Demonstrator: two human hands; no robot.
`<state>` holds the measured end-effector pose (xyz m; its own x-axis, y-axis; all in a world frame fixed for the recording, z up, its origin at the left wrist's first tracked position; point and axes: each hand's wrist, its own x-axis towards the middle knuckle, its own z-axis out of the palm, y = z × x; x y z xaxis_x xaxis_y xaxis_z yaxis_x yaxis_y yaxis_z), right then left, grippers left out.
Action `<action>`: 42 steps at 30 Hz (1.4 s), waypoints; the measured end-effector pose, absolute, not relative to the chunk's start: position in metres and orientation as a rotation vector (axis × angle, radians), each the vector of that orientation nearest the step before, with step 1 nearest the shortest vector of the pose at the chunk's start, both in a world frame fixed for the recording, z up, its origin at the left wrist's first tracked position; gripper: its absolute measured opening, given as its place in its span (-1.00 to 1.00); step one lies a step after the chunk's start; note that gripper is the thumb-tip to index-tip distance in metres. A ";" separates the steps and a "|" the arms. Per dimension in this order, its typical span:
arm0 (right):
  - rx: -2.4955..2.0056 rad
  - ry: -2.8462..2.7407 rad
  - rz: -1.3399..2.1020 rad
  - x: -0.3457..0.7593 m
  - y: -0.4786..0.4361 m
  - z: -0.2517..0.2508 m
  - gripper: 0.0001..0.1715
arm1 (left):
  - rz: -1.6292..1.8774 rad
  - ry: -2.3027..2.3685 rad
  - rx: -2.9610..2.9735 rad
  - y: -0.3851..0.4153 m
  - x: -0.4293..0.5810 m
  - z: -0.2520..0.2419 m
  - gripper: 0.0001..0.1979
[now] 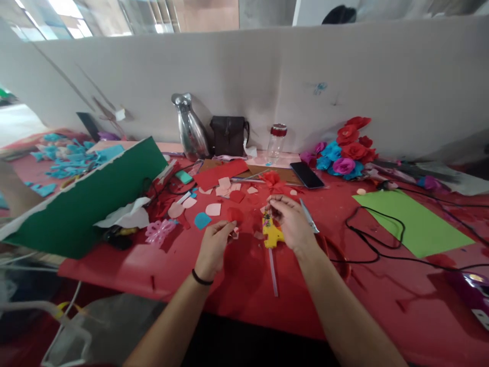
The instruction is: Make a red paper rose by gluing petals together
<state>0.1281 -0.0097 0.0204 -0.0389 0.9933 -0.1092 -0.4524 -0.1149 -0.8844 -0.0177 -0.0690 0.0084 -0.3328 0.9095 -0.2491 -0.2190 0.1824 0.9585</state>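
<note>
My left hand (214, 243), fingers pinched together, holds a thin red petal (234, 215) by its lower edge. My right hand (291, 220) is closed in a pinch, just below a red paper flower (272, 179) that seems to be held by its base. Beside the right palm is a yellow glue gun (272, 236), with a pale glue stick (273, 275) jutting from its back end toward me; whether it rests on the table or touches the palm I cannot tell. Pink petals (213, 209) and a blue petal (202, 220) lie scattered left of the hands.
A green board (95, 204) leans at left. Behind stand a steel jug (191, 127), a dark bag (228, 135) and a glass jar (276, 145). A phone (306, 175), paper flowers (347, 153), a lime sheet (424, 224) and black cable (370, 237) lie right.
</note>
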 end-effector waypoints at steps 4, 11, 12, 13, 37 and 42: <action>-0.963 -0.853 1.432 0.130 -0.009 0.022 -0.83 | 1.200 1.320 0.509 -0.093 -0.014 0.007 -0.82; -1.011 -0.976 1.325 0.134 -0.021 0.029 -0.87 | 0.872 1.340 0.815 -0.127 -0.026 0.009 -0.74; -1.013 -1.017 1.332 0.131 -0.028 0.028 -0.87 | 0.958 1.353 0.825 -0.129 -0.028 0.010 -0.75; -1.014 -1.061 1.360 0.127 -0.037 0.027 -0.87 | 1.059 1.347 0.813 -0.130 -0.028 0.010 -0.76; -1.335 -2.130 0.674 0.138 -0.071 0.006 -0.58 | 1.566 1.387 0.757 -0.102 -0.050 0.017 -0.82; -1.763 -2.503 0.067 0.177 -0.044 -0.001 -0.38 | 1.177 1.829 1.163 -0.055 -0.075 0.005 -0.88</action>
